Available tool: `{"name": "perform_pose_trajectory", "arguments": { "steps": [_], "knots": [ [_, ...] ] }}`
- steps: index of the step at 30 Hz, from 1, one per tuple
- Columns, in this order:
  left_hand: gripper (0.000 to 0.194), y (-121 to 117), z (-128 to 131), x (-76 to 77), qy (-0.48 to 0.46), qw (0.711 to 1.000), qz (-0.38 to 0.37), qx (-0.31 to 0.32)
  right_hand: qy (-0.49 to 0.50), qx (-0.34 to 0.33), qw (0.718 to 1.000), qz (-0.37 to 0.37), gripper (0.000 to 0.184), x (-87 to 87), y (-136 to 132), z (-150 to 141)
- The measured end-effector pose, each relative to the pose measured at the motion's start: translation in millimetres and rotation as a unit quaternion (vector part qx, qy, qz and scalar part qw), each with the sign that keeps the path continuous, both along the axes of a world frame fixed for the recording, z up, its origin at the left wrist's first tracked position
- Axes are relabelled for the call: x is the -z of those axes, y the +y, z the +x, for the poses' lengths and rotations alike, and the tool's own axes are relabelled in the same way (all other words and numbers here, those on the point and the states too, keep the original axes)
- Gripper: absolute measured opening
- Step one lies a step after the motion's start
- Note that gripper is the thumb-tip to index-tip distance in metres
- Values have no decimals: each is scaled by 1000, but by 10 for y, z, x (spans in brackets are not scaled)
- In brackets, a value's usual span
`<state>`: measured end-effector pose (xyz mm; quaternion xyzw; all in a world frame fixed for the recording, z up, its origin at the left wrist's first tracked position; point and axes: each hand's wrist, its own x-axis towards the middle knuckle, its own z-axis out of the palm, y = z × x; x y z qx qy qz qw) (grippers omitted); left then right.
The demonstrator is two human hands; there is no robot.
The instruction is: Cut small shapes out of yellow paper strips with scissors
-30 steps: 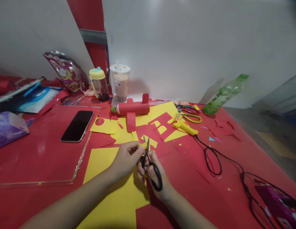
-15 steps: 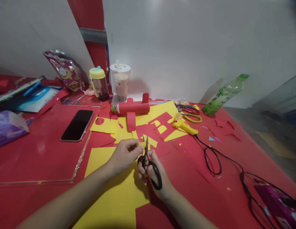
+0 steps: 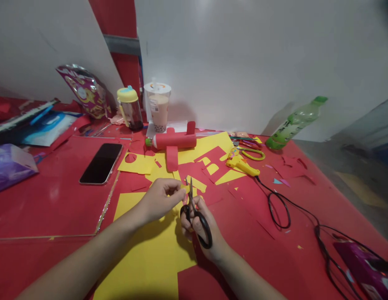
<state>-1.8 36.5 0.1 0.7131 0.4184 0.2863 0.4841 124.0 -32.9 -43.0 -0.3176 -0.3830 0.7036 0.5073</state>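
My right hand (image 3: 206, 229) is closed round the black handles of a pair of scissors (image 3: 205, 233), whose slightly parted blades point away from me. Pinched in my left hand (image 3: 164, 198) is a small piece of yellow paper (image 3: 185, 188), held at the scissors' blades. My fingers hide much of that piece. Beneath both hands lies a large yellow paper sheet (image 3: 143, 258) on the red table. Beyond them rests a bottle wrapped in red paper (image 3: 181, 141), on its side, with red paper strips sticking out and a green cap at its left end.
A yellow glue gun (image 3: 244, 166) with a black cable lies right of the paper scraps. A phone (image 3: 101, 163) is at left. Along the back stand a yellow-lidded bottle (image 3: 131, 110), a bubble tea cup (image 3: 159, 110) and a leaning green bottle (image 3: 294, 125).
My left hand has shifted very slightly up and away from me with the yellow piece. The scissors' tips have moved a little to the left. Other things stay put.
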Motion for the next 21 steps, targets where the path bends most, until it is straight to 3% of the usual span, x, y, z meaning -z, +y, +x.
{"name": "perform_pose_trajectory", "arguments": {
  "steps": [21],
  "knots": [
    [23, 55, -68, -71, 26, 997, -12, 69, 29, -53, 998, 5, 42, 33, -14, -10]
  ]
}}
